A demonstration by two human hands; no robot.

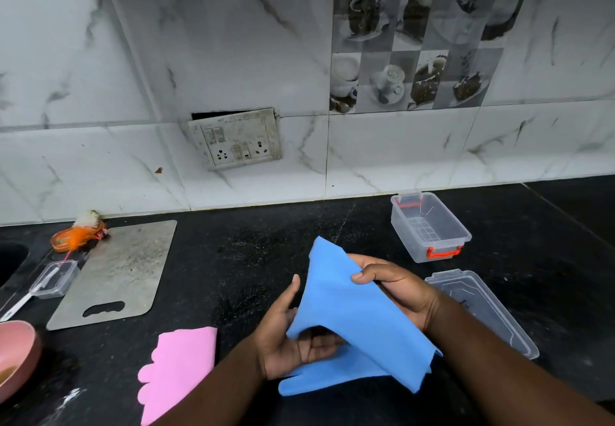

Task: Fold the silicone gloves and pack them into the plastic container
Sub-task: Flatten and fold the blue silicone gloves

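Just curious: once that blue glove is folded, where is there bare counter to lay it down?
Bare counter lies between the cutting board and the open container, behind the hands. The right side is crowded by the lid; the pink glove takes the near left.

blue glove [349,312] draped (held), container [429,225] open

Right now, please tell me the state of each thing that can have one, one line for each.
blue glove: held above the counter by both hands, partly folded
left hand: under the glove, fingers closed on it
right hand: thumb pinching the glove's upper fold
pink glove: flat on the counter, untouched
plastic container: open, empty
lid: off, lying beside the container
small clear box: lid on
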